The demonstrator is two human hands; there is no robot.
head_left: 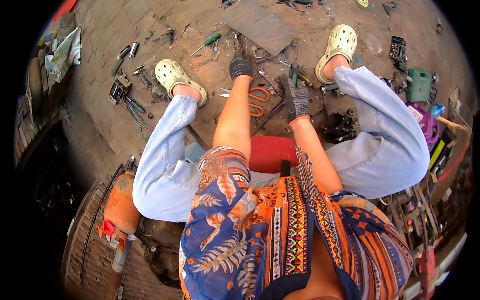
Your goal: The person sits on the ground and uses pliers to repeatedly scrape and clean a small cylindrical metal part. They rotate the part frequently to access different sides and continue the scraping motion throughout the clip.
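Both my hands wear dark grey knitted gloves with orange cuffs. My left hand (240,66) reaches down to the ground below a flat metal sheet (261,25). Its fingers are drawn together around something small and dark that I cannot make out. My right hand (297,97) is closed around a tool with a dark green handle (294,72), its tip toward the sheet; its exact kind is unclear. Scissors with orange handles (257,111) lie between my forearms. Beyond my left hand lies a screwdriver with a green handle (212,39).
My feet, in cream clogs (343,41), flank the work spot. A red seat-like object (272,154) is under me. Dark connectors with wires (119,90) lie at left; a green case (419,85) and purple jug (426,122) stand at right. An orange cylinder (122,200) is lower left.
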